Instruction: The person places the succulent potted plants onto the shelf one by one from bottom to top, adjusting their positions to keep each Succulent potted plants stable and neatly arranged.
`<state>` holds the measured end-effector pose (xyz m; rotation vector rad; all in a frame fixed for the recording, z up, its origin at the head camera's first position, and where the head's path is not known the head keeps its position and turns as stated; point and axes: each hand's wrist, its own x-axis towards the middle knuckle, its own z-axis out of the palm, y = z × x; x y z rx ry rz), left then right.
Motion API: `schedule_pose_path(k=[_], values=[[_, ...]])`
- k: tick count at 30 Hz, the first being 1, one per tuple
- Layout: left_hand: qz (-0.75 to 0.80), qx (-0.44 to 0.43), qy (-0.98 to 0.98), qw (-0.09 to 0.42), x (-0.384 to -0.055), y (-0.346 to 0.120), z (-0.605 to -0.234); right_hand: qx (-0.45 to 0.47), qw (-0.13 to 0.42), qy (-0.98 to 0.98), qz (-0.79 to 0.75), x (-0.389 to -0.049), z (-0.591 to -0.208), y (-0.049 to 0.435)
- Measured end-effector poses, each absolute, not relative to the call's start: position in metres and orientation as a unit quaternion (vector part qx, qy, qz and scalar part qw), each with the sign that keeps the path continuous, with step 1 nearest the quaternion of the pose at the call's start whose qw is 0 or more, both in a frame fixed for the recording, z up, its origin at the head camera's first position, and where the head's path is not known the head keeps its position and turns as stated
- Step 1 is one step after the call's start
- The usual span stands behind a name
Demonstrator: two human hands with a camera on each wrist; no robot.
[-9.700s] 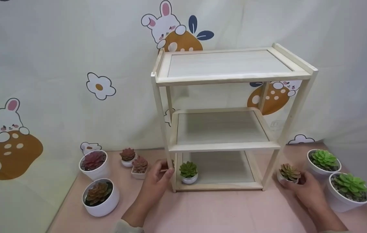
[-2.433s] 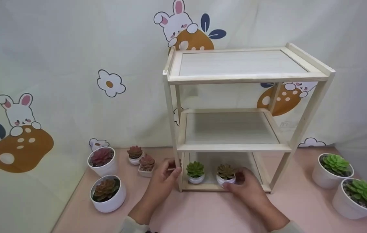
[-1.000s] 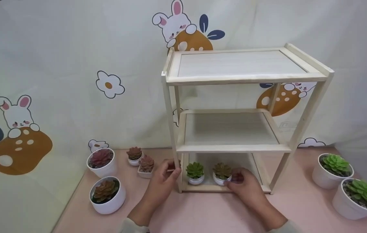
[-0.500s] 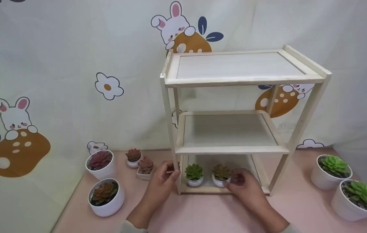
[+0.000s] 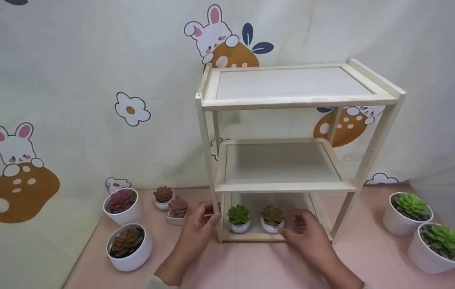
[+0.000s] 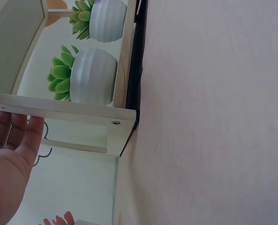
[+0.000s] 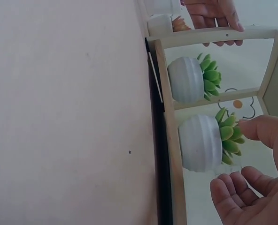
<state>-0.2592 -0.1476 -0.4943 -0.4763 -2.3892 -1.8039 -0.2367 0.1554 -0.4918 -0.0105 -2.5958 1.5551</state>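
Shelf post [image 5: 209, 166], left hand [image 5: 198, 229] clamped on it, right hand [image 5: 307, 233] spread apart, beside brownish succulent [image 5: 272, 216]

The pink table [image 5: 247, 265], apparently cloth-covered, bears six potted succulents [image 5: 129, 249] and a rack [image 5: 283, 187] whose bottom shelf [image 5: 251, 237] holds two potted plants [image 5: 272, 221].

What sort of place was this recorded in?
Probably an indoor tabletop set-up, perhaps staged: a rabbit-print cloth hangs behind a pink table that bears a wooden shelf and several potted plants.
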Motion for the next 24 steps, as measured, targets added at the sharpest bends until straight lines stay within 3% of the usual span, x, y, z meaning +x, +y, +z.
schedule_pose_path(k=[11, 24], values=[[-0.597, -0.145, -0.788, 0.039, -0.259, -0.148, -0.492, 0.008, 0.078, -0.850, 0.521, -0.226, -0.480, 0.161], [-0.604, -0.162, -0.779, 0.056, -0.260, -0.148, -0.496, 0.016, 0.095, -0.845, 0.526, -0.220, -0.475, 0.177]])
